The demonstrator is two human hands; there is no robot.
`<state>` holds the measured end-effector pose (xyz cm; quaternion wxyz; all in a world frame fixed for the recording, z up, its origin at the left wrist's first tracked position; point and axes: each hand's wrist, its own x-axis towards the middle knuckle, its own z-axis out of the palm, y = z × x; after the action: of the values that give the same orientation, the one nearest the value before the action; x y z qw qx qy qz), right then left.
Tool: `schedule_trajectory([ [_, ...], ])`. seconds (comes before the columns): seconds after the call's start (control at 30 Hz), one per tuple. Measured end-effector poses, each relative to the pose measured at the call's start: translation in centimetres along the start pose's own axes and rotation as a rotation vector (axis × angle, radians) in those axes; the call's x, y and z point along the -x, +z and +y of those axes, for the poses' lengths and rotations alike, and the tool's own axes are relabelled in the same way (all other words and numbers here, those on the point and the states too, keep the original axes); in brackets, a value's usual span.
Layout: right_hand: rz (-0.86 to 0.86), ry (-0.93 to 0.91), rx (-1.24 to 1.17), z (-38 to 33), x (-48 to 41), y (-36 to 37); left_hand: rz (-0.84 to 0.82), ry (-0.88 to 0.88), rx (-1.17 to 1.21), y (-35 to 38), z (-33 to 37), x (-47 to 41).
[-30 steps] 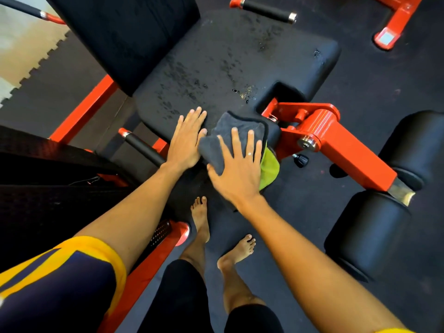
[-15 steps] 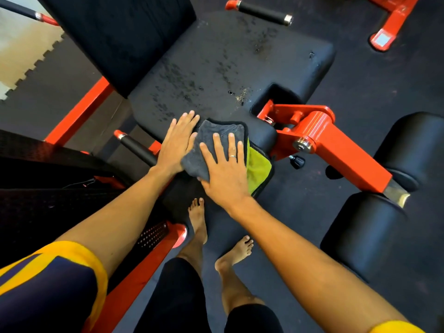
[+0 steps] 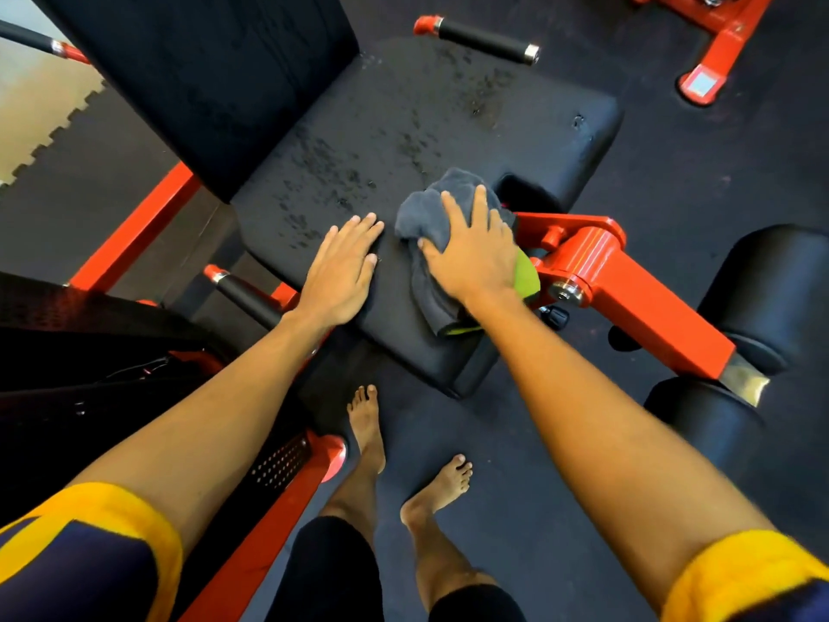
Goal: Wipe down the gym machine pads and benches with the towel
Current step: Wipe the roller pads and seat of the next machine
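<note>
Left hand (image 3: 341, 271) and right hand (image 3: 475, 258) lay flat-fingered on the seat (image 3: 529, 141), right pressing the towel (image 3: 426, 208); specks (image 3: 323, 172) beyond the towel looked unwiped

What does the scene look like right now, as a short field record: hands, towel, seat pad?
left hand: flat on the seat pad, fingers straight
right hand: presses the towel onto the seat pad's near right edge
towel: grey, green underside showing, bunched
seat pad: dark wet-looking specks across the middle
leg rollers: right of the seat, no hand on them
</note>
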<state>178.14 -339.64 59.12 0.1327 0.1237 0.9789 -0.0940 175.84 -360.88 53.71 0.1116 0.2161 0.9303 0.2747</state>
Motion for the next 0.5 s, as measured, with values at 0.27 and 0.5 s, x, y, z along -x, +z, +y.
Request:
schedule_trajectory([
  [0.27, 0.079, 0.019, -0.005, -0.8, -1.3, 0.7, -0.013, 0.002, 0.042, 0.5, 1.9, -4.1],
  [0.5, 0.082, 0.192, -0.163, -1.3, -3.0, 0.1, -0.059, 0.029, 0.111, 1.6, 3.4, -10.5],
])
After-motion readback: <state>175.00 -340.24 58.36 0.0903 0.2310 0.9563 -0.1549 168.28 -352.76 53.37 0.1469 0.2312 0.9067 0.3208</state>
